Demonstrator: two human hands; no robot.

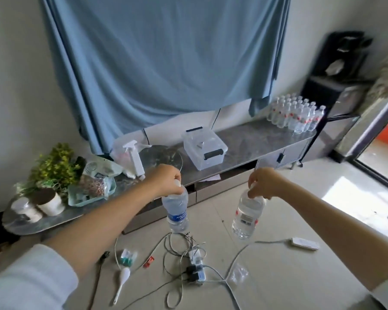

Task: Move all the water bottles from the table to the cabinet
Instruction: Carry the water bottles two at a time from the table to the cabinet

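My left hand grips the cap end of a clear water bottle with a blue label, which hangs upright above the floor. My right hand holds a second clear water bottle with a red and white label by its neck, slightly tilted. Both bottles hang in front of a long low cabinet with a grey marbled top. At the cabinet's far right end stands a tight group of several water bottles with red labels.
On the cabinet top sit a clear lidded storage box, a white spray bottle, a green tray of packets, a potted plant and jars. Cables, a power strip and small items litter the floor. A black rack stands at right.
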